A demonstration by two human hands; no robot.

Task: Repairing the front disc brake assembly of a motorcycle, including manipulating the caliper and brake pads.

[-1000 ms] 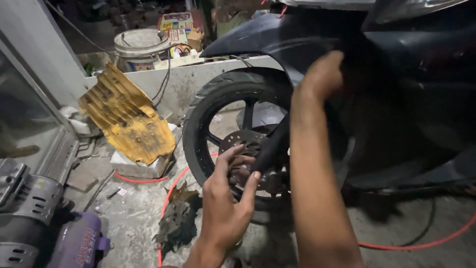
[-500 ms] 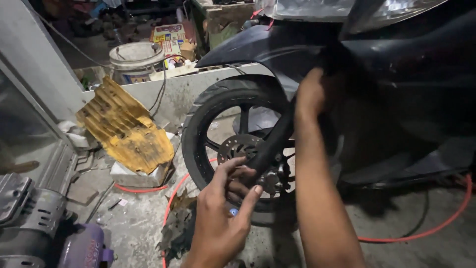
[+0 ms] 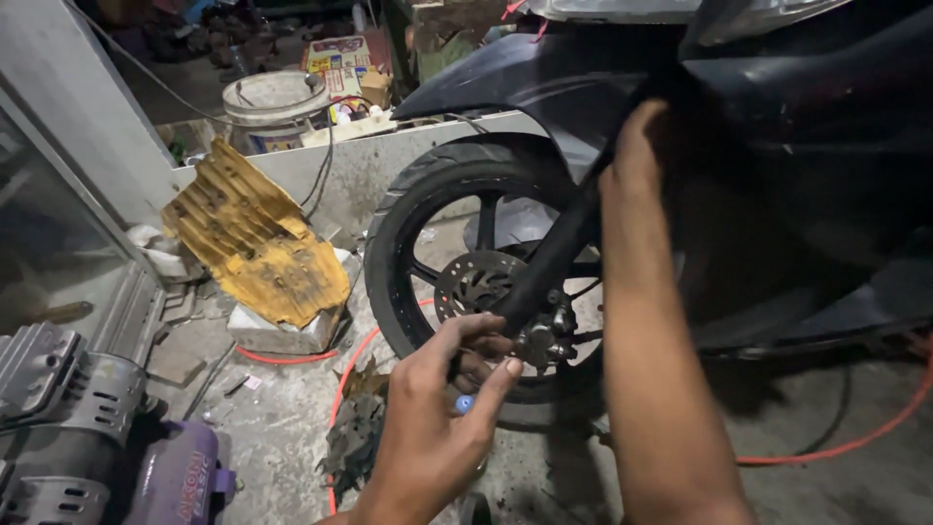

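A dark scooter's front wheel (image 3: 389, 255) stands in the middle, with a drilled brake disc (image 3: 470, 282) and a brake caliper (image 3: 545, 340) at the foot of the black fork leg (image 3: 564, 243). My left hand (image 3: 435, 423) reaches in from below. Its fingers and thumb pinch a small dark tool with a blue end (image 3: 465, 402) just left of the caliper. My right hand (image 3: 637, 146) is raised and wrapped around the top of the fork leg under the dark fender (image 3: 505, 83); its fingers are hidden in shadow.
A bent yellow metal panel (image 3: 255, 255) leans on a block left of the wheel. A red hose (image 3: 836, 445) runs over the concrete floor. A grey and purple machine (image 3: 107, 437) fills the lower left. A white bucket (image 3: 272, 107) and boxes stand behind a low wall.
My left hand has moved up to the caliper and its spread fingers have closed into a pinch. My right hand stays on the fork.
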